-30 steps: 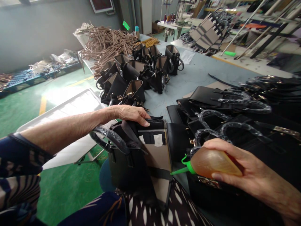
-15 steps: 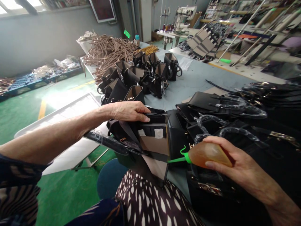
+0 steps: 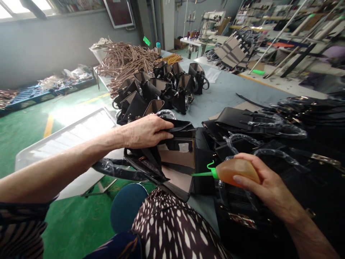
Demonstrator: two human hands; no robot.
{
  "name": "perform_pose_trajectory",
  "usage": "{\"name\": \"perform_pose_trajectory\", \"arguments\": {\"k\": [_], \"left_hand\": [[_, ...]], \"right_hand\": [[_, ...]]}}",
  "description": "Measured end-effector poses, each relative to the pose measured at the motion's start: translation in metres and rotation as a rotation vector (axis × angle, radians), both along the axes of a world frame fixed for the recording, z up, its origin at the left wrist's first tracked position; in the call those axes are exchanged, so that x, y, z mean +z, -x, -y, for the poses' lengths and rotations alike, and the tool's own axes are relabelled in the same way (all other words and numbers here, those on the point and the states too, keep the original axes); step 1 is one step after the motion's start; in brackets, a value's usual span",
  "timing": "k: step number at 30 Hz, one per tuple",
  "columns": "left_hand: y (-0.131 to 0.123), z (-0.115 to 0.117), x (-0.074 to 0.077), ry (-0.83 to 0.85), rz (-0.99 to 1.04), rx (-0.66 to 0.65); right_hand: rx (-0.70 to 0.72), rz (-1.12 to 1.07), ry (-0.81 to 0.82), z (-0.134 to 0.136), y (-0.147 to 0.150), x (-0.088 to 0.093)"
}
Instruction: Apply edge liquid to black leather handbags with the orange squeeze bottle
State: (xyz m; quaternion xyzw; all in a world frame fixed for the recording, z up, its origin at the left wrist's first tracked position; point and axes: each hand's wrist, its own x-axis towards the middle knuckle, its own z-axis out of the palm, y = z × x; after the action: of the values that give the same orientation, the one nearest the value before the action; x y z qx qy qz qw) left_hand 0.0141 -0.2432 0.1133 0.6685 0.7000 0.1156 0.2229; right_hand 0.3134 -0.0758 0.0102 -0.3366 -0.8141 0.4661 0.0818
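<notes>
My left hand (image 3: 151, 131) grips the upper edge of a black handbag (image 3: 176, 158), thumb and fingers pinched on its rim. The bag lies on its side with its beige-lined mouth facing me, and a plastic-wrapped handle hangs at its left. Wrapped in my right hand (image 3: 265, 183) is a glue bottle (image 3: 237, 172), amber and squeezable, with a long green nozzle (image 3: 202, 174). The nozzle tip points left, at the right edge of the bag's opening; whether it touches the edge I cannot tell.
Finished-looking black bags (image 3: 242, 118) with plastic-wrapped handles crowd the right side. More small bags (image 3: 153, 90) stand farther back on the blue-grey table (image 3: 223, 84), beside a heap of brown straps (image 3: 129, 61). A white tray table (image 3: 64, 136) and a blue stool (image 3: 126, 205) are at left.
The bag's opening has widened as my left hand shifted slightly and its upper flap rose. The bottle has moved a little up and left, its nozzle still at the bag's right edge.
</notes>
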Motion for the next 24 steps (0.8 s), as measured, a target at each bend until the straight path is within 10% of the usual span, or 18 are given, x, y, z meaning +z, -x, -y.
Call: {"name": "perform_pose_trajectory", "arguments": {"k": [24], "left_hand": [[-0.021,0.018,-0.013,-0.164,-0.311,0.062]], "right_hand": [[-0.108,-0.04,0.073,-0.007,0.009,-0.015]]}}
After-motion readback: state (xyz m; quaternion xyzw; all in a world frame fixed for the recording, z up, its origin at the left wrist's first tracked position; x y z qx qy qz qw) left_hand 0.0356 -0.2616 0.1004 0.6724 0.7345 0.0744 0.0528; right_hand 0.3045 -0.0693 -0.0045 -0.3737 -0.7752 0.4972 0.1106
